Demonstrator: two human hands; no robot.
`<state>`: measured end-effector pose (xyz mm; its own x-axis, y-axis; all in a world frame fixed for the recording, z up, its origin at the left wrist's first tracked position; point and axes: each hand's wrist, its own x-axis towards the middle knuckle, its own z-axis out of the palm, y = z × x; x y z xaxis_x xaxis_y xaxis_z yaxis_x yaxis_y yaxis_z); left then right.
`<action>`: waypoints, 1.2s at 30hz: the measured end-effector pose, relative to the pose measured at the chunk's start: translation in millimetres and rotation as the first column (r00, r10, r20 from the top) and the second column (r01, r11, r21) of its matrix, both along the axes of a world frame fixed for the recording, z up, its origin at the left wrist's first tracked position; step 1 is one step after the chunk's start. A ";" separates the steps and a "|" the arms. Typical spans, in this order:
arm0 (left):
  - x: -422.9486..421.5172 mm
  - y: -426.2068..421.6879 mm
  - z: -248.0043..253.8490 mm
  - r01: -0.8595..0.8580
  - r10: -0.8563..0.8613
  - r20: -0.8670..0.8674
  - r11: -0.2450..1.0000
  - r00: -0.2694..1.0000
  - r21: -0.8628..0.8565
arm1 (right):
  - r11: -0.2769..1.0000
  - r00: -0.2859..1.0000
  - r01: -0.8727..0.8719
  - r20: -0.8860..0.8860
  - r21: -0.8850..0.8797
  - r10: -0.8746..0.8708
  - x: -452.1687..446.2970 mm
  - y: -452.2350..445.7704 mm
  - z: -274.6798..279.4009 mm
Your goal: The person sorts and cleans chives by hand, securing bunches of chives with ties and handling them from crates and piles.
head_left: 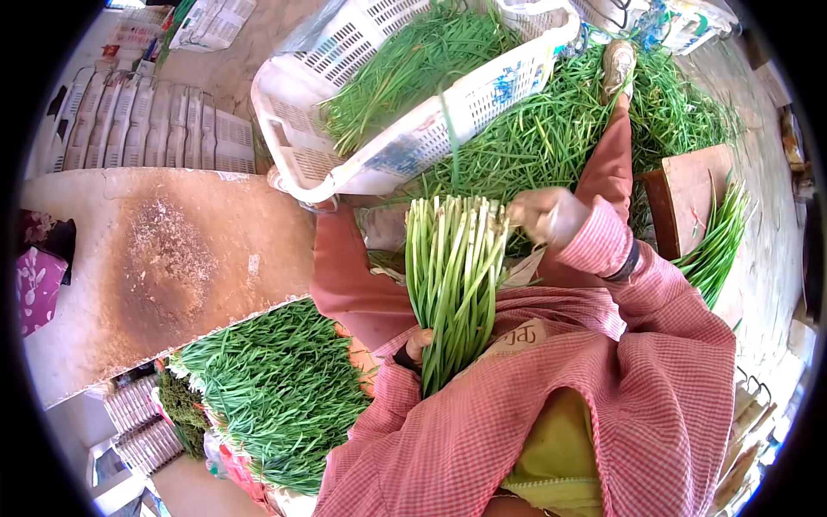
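Note:
A thick bunch of garlic chives (457, 284) stands over my lap, its pale cut ends at the top and its green leaves hanging down. My left hand (419, 345) is wrapped around the lower left side of the bunch, mostly hidden by leaves and sleeve. Beside the pale ends, my right hand (549, 215) is closed with curled fingers and is a little blurred. Its fingertips touch or nearly touch the outermost stem ends; what they pinch, if anything, cannot be made out.
A white plastic crate (413, 146) holding loose chives stands ahead. More chives (525, 138) cover the floor around my shoe. To the left is a stained board (267, 224), with a large pile of chives (276, 388) below it. A wooden block (693, 194) lies right, near stacked crates (142, 129) far left.

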<state>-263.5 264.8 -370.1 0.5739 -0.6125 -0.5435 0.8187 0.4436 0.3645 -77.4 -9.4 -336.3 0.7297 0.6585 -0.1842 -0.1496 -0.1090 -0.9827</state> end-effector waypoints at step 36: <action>8.7 2.7 26.3 -0.168 0.163 0.073 0.983 0.984 0.069 | 0.985 0.982 0.143 -0.111 -0.098 -0.154 -34.7 -0.8 -17.2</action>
